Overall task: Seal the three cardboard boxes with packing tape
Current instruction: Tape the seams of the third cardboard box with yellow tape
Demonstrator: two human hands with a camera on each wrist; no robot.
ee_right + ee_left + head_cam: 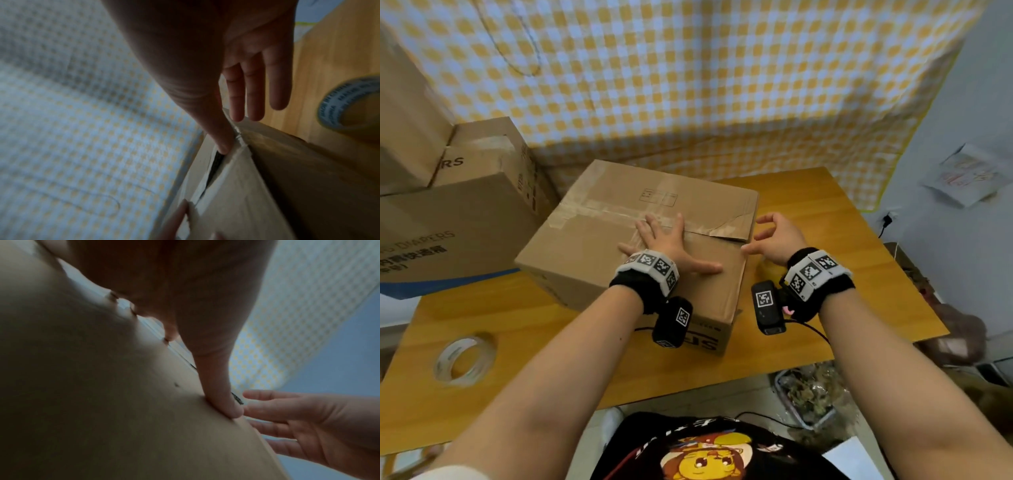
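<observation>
On my left wrist I wear a black fuzzy band topped with a pale grey cuff carrying square black-and-white coded markers. A black camera pod hangs beneath it, with one such marker on its face. My right wrist has the same band, cuff and markers, plus its own black pod with a small pink tab beside it and a thin black cable trailing off. Both forearms are bare. My shirt is black with a yellow cartoon print.
</observation>
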